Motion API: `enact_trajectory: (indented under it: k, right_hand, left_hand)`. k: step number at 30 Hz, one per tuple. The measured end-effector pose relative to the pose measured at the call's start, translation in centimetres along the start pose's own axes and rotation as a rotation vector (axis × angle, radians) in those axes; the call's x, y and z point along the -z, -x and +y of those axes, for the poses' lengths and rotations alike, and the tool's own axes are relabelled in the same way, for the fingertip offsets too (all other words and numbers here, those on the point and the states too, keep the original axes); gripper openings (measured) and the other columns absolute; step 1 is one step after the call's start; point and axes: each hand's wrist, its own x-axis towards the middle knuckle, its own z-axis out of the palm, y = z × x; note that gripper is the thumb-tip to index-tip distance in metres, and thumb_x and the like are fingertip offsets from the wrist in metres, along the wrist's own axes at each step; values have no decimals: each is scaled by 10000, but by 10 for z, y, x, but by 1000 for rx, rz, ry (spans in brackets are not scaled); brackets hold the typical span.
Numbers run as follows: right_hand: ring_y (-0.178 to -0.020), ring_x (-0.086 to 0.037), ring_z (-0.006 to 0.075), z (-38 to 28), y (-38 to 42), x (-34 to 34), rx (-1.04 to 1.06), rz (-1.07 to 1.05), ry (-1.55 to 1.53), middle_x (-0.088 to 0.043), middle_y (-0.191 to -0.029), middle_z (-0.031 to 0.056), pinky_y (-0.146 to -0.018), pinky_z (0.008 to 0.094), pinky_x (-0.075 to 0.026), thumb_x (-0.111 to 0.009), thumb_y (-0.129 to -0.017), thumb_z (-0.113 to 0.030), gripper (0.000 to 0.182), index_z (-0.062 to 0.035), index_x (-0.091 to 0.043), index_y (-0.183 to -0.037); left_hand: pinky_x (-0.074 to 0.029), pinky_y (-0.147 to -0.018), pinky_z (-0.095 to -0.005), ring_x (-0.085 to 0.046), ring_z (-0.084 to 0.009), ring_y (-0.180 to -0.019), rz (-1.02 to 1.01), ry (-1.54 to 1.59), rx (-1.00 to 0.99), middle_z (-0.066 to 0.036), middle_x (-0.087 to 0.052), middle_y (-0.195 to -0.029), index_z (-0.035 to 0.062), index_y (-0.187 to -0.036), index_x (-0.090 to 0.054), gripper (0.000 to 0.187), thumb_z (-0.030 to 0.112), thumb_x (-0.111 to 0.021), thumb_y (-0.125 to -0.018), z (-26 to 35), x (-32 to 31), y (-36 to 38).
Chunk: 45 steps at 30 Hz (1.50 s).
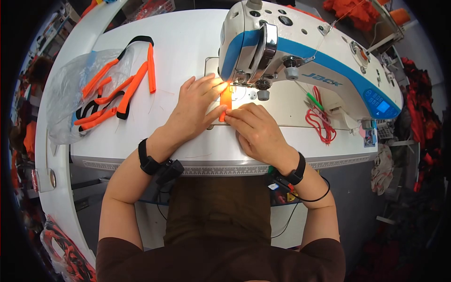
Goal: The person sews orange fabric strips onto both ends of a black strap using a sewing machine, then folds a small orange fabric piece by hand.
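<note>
- Table (183,37): smooth, faintly glossy white top
- Orange strip (226,99): soft-looking matt cloth
- Straps (134,88) near the table's left edge: matt cloth
- Bag (61,115): thin, crinkled, shiny clear plastic
- Sewing machine (324,58): smooth, glossy painted shell
- Curved guard (269,43): mirror-bright metal

A narrow strip of bright orange fabric (226,99) lies lengthwise on the bed of a white-and-blue sewing machine (300,56), slanting slightly. Its far end, brightly lit, sits by the needle area; its near end shows between the fingertips, its edges partly covered.
</note>
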Motion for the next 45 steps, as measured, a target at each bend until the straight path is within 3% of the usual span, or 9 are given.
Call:
enact_trajectory:
  k: [6, 8, 11, 21, 33, 38, 41, 45]
  right_hand:
    - [-1068, -657, 284, -1, -3, -1, -13, -9, 23, -722, -1196, 104, -914, 404, -535, -704, -796, 51, 410, 36, -750, -1203]
    - [-1068, -659, 282, -1, -2, -1, -14, 2, 31, -724, -1200, 106, -917, 403, -534, -706, -802, 48, 411, 38, -750, -1210]
    - [-1065, -663, 279, 1, -1, -2, -31, -8, 31, -729, -1214, 107, -927, 402, -534, -710, -816, 43, 403, 38, -750, -1217]
    - [-1101, -666, 276, 1, -2, -1, -51, -7, 56, -721, -1229, 101, -943, 409, -524, -710, -820, 47, 416, 20, -748, -1233]
    - [-994, -626, 302, 4, 3, 1, -148, 9, -51, -670, -1082, 104, -897, 417, -501, -695, -813, 94, 440, -28, -758, -1231]
    - [-988, -615, 297, 3, 1, 2, -167, -7, -26, -647, -1025, 95, -886, 419, -494, -703, -819, 74, 408, -17, -758, -1213]
    - [-968, -608, 305, 4, 3, 1, -167, -8, -28, -643, -1069, 102, -870, 408, -491, -688, -790, 95, 514, -57, -749, -1276]
    - [-984, -598, 311, 3, 0, 3, -185, -22, -22, -639, -1019, 101, -882, 426, -494, -703, -802, 67, 432, -27, -741, -1222]
  left_hand:
    - [-343, -1195, -500, -569, -309, -1357, 142, 90, -45, -112, -669, -1330, 76, -1365, -676, 418, 104, -740, -952, 7, 9, 4]
    - [-375, -1143, -473, -631, -236, -1237, -47, 16, -95, -43, -716, -1196, 102, -1280, -717, 390, -25, -690, -912, 4, 14, 11]
    - [-388, -1142, -469, -671, -193, -1171, -47, 41, -46, 2, -749, -1156, 106, -1210, -746, 406, -103, -642, -878, 15, 19, 17]
    - [-402, -1178, -513, -699, -205, -1155, -5, -37, -126, -8, -758, -1225, 98, -1168, -749, 401, -111, -667, -837, 21, 20, 18]
    - [-554, -1039, -433, -702, -313, -1160, 19, 10, -152, -78, -750, -1231, 44, -1169, -735, 416, -125, -676, -794, 22, 18, 15]
    - [-572, -1050, -439, -697, -327, -1183, 19, -8, -125, -79, -746, -1267, 50, -1207, -732, 433, -117, -675, -812, 21, 16, 16]
    - [-572, -1058, -445, -694, -333, -1197, 10, 31, -104, -78, -740, -1288, 55, -1222, -725, 417, -112, -668, -845, 22, 17, 14]
    - [-572, -1061, -447, -694, -337, -1204, 16, 32, -94, -81, -736, -1298, 57, -1231, -720, 385, -102, -658, -886, 22, 16, 13]
